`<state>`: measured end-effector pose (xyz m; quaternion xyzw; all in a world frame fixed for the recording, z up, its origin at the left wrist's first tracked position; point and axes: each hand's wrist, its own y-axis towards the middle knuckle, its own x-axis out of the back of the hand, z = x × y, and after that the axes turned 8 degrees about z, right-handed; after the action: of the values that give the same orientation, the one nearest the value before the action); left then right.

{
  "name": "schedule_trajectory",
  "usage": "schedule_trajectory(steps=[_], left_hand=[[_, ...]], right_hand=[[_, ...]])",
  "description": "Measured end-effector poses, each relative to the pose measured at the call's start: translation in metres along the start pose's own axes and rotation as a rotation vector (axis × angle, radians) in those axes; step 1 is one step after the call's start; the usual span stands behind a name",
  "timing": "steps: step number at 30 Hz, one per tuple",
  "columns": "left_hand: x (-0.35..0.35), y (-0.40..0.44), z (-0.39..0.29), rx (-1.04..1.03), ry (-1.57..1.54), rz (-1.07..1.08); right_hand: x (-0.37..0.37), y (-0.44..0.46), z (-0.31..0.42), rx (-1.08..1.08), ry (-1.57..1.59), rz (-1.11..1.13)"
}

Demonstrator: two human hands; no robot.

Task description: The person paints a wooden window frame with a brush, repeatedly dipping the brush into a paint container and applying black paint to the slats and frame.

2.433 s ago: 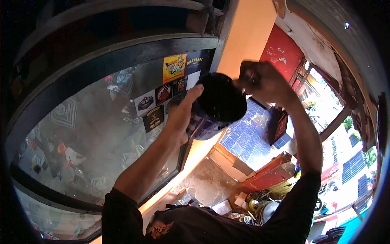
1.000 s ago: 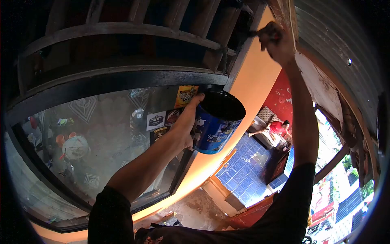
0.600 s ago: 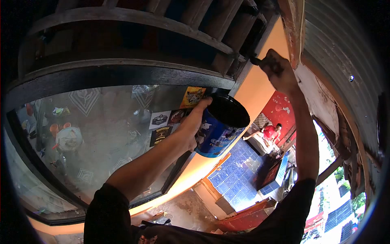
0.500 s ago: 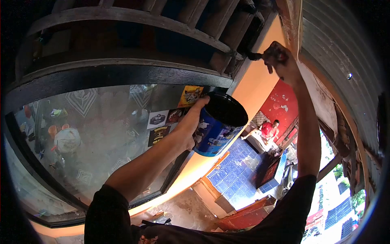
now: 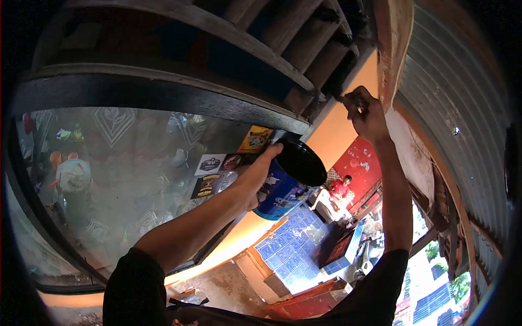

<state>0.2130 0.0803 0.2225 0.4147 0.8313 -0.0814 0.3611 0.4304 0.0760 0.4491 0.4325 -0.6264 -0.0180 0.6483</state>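
My left hand (image 5: 266,173) grips a blue paint can (image 5: 285,200) by its side, thumb at the rim. The can is tilted, and its open top shows a black inside. Higher up to the right, my right hand (image 5: 365,111) is closed around a dark paintbrush (image 5: 338,99). Most of the brush is hidden by my fingers and deep shadow. Its dark end is by the wooden frame (image 5: 321,115) beside the orange wall (image 5: 340,122); I cannot tell whether it touches.
A glass pane (image 5: 147,163) with stickers (image 5: 211,163) sits under a black-painted beam (image 5: 163,100). Wooden slats (image 5: 293,27) are above, corrugated metal sheeting (image 5: 451,81) to the right. Far below, a person in red (image 5: 340,189) sits near a blue tiled floor (image 5: 288,239).
My right hand with the paintbrush has come lower and slightly left in view. The can, still in my left hand, sits slightly lower and further left. The whole view has shifted a little.
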Motion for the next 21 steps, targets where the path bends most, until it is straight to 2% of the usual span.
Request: schedule_trajectory(steps=[2, 3, 7, 11, 12, 14, 16, 17, 19, 21], left_hand=[[0.001, 0.004, 0.001, 0.038, 0.085, -0.076], [-0.001, 0.003, 0.001, 0.029, 0.083, -0.058], [0.0, 0.011, 0.007, 0.03, 0.063, -0.037], [0.003, 0.016, 0.013, 0.045, 0.077, -0.068], [0.004, 0.017, 0.014, 0.063, 0.083, -0.084], [0.006, 0.019, 0.016, 0.097, 0.095, -0.116], [0.006, 0.015, 0.016, 0.088, 0.078, -0.085], [0.006, 0.013, 0.016, 0.084, 0.068, -0.069], [0.013, 0.023, 0.024, 0.055, 0.074, -0.085], [0.014, 0.023, 0.024, 0.048, 0.078, -0.103]], right_hand=[[0.006, -0.003, -0.014, 0.017, 0.305, 0.054], [0.009, 0.005, -0.016, 0.035, 0.536, -0.012], [0.049, 0.026, -0.03, -0.005, 0.319, -0.174], [0.04, 0.037, -0.031, -0.003, -0.027, -0.432], [0.034, 0.035, -0.013, -0.013, -0.145, -0.499], [0.025, 0.03, -0.017, 0.192, -0.467, -0.449], [0.008, 0.02, -0.023, 0.241, -0.581, -0.278], [0.003, 0.011, -0.015, 0.132, -0.535, -0.141], [0.009, 0.006, -0.01, -0.053, -0.034, -0.009], [0.015, 0.008, -0.011, -0.005, 0.34, 0.042]])
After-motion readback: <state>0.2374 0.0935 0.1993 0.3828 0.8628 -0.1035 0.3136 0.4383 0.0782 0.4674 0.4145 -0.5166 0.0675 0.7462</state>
